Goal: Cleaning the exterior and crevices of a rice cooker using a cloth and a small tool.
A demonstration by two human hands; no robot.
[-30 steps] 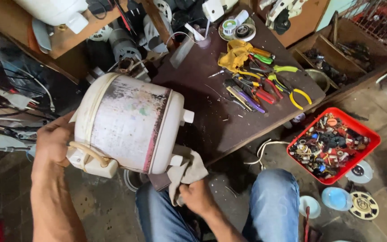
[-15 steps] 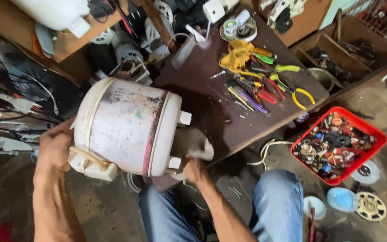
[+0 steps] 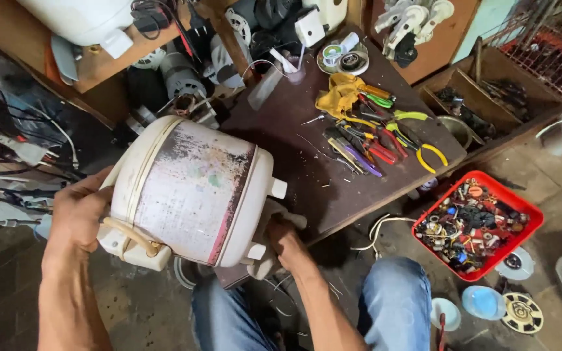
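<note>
The left hand (image 3: pixel 76 218) curls around the rim of a worn white cooker (image 3: pixel 190 192), which lies tipped on its side at the bench (image 3: pixel 313 188) edge. The right hand (image 3: pixel 281 237) presses a cloth (image 3: pixel 274 214) to its base, fingers closed. The cooker could roll off if the grip slackens. Its faded label is brownish. A red tray (image 3: pixel 476 224) sits on the floor.

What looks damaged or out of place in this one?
The white cooker body, held on its side between the left hand and right hand, has a worn, dark-stained side panel. Pliers and screwdrivers lie in a loose heap on the table.
</note>
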